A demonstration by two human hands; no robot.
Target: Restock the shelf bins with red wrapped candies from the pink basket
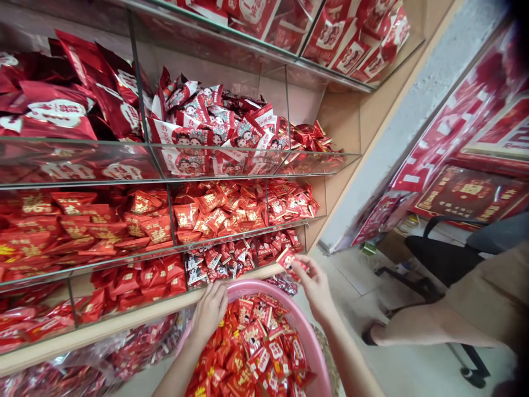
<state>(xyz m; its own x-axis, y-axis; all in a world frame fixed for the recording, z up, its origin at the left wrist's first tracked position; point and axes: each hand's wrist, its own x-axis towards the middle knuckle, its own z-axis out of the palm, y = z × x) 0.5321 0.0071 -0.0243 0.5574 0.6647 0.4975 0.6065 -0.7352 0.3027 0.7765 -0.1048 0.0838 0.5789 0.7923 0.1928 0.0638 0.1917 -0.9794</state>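
Observation:
A pink basket [312, 331] full of small red wrapped packets [256, 342] stands at the bottom centre. My left hand [211, 309] rests on the basket's far left rim, fingers together over the edge. Beyond the right side of the rim, my right hand [312, 281] pinches a small red and white packet [289, 260] in front of the lowest shelf. Behind it, the lowest compartments hold dark red and black-and-white packets [221, 259].
Glass-fronted shelves [248, 149] of red packets fill the left and centre. Bagged packets [111, 358] lie below the wooden shelf edge [103, 325]. At right are a black chair [433, 253], a seated person's leg [433, 325] and red goods [467, 190].

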